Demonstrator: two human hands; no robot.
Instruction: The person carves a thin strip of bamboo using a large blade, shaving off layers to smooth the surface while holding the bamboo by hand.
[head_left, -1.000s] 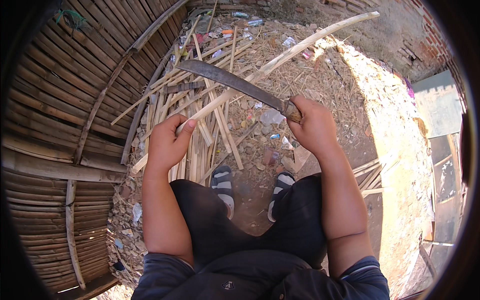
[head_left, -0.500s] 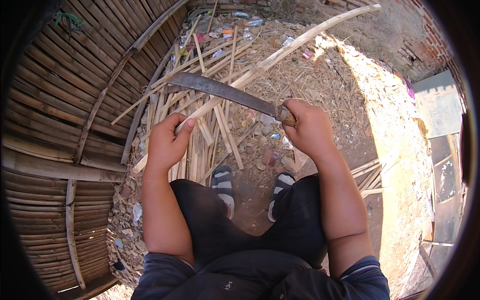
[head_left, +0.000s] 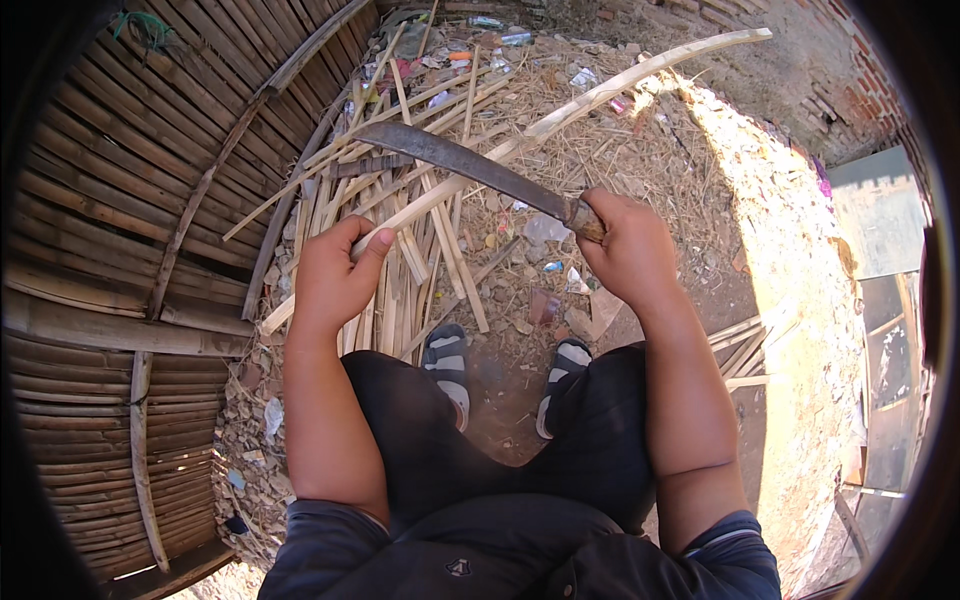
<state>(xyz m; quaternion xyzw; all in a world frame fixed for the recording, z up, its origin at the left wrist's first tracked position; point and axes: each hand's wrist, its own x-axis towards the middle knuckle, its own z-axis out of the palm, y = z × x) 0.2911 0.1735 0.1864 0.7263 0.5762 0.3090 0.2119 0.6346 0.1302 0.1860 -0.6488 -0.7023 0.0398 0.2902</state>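
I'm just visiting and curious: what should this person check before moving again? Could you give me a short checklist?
1. Right hand holding the machete by its handle: ok.
2. Left hand gripping the long pale strip: ok.
3. Left hand apart from the blade: ok, a gap shows between them.
4. Blade touching the long pale strip: cannot tell; it crosses over it in this view.
5. Feet away from the blade: ok, they are nearer the body.
6. Ground free of clutter: not ok; loose strips and litter lie about.
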